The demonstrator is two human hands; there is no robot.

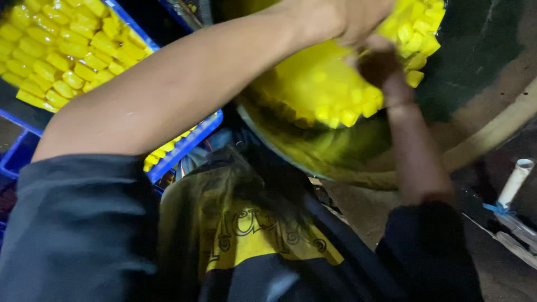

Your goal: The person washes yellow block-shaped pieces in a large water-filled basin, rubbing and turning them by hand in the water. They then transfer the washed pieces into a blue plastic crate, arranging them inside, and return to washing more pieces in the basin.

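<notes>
I found both hands in the yellow pieces (335,95) heaped in the basin (313,156). Left hand (341,19) lay curled over them; right hand (377,64) gripped a few. Sorting appeared underway; next move needs a clean lift toward the crate (190,140).

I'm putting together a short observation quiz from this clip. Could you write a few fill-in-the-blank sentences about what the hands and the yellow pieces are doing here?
1. Both the left hand and the right hand reach into a heap of small blocks coloured ____.
2. That heap lies in a large round ____.
3. At the upper left, more yellow pieces fill a crate whose rim is ____.
4. At the right edge stands a white ____.

Missing words: yellow; basin; blue; pipe
</notes>
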